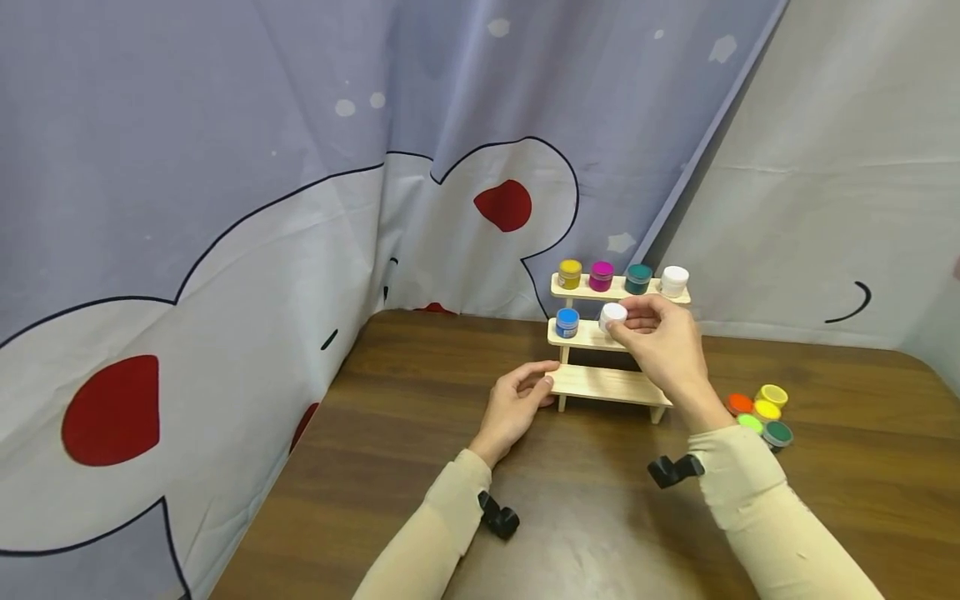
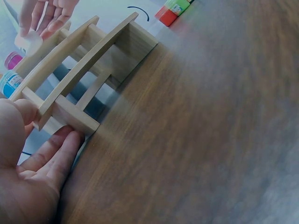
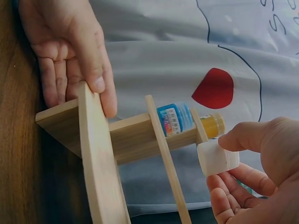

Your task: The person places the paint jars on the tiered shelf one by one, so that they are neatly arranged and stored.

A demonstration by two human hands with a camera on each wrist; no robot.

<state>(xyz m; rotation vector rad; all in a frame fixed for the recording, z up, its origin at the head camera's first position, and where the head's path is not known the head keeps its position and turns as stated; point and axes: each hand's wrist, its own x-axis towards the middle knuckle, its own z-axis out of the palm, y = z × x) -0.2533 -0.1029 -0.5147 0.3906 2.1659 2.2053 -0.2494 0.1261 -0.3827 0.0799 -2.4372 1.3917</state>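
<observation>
A three-step wooden display rack (image 1: 609,383) stands on the table. My left hand (image 1: 512,410) grips the left end of its lowest step, thumb on the top and fingers by the side support. My right hand (image 1: 666,340) pinches a small white paint jar (image 3: 216,159) between thumb and fingers, over the middle step. To the left on that step sits a blue paint jar (image 1: 567,323). Along the top step stand a dark yellow jar (image 1: 570,274), a magenta jar (image 1: 602,276), a teal jar (image 1: 638,279) and another white jar (image 1: 674,281). Nothing stands on the lowest step.
Right of the rack, several more jars cluster on the brown wooden table (image 1: 585,517), among them an orange-red jar (image 1: 739,404), a yellow jar (image 1: 772,396) and a dark green jar (image 1: 777,434). A patterned curtain (image 1: 300,250) hangs behind and along the left edge.
</observation>
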